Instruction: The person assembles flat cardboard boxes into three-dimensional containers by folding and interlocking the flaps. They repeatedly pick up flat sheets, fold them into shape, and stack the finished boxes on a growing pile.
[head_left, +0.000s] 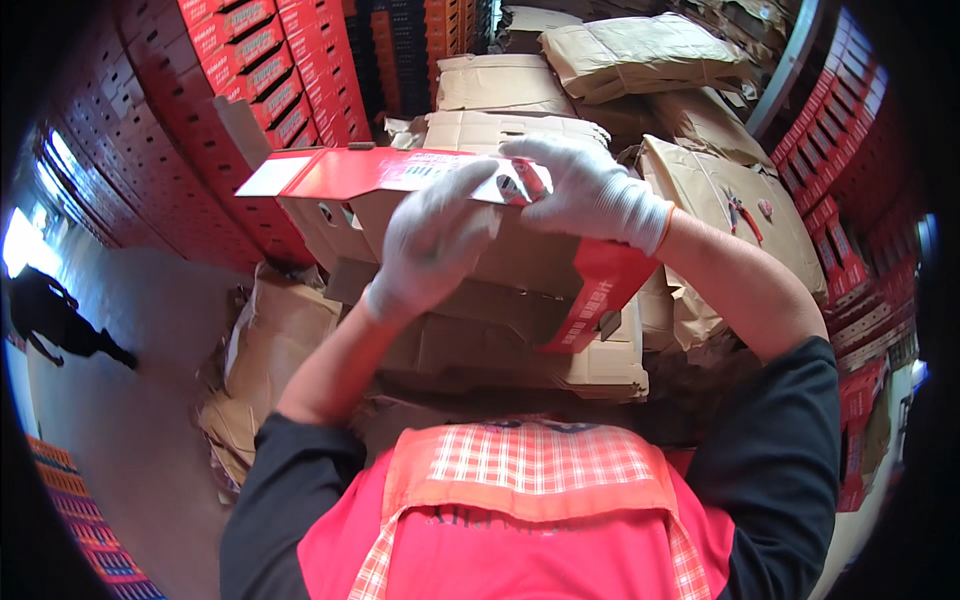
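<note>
Tall stacks of red boxes point(170, 130) line the left side of a storage room, where a person in dark clothes point(62, 318) appears at the far left on the grey floor point(165, 420), above a stack of orange and purple crates point(85, 520). Next comes crumpled brown paper point(275, 330), beside the work. At the centre, a partly folded cardboard box point(525, 258), red and white outside and plain brown inside, lies tilted over a pile of flat cardboard point(600, 370). Left of its middle, the white-gloved left hand point(430, 245) lies over the box, fingers stretched toward the printed upper edge; whether they grip it, I cannot tell. Just to the right, the gloved right hand point(590, 195) is closed on that edge, fingers above and thumb below. Behind and right of the hands lie brown paper packs point(650, 55), one bearing red-handled pliers point(742, 217). More red stacks point(835, 100) stand along the far right.
</note>
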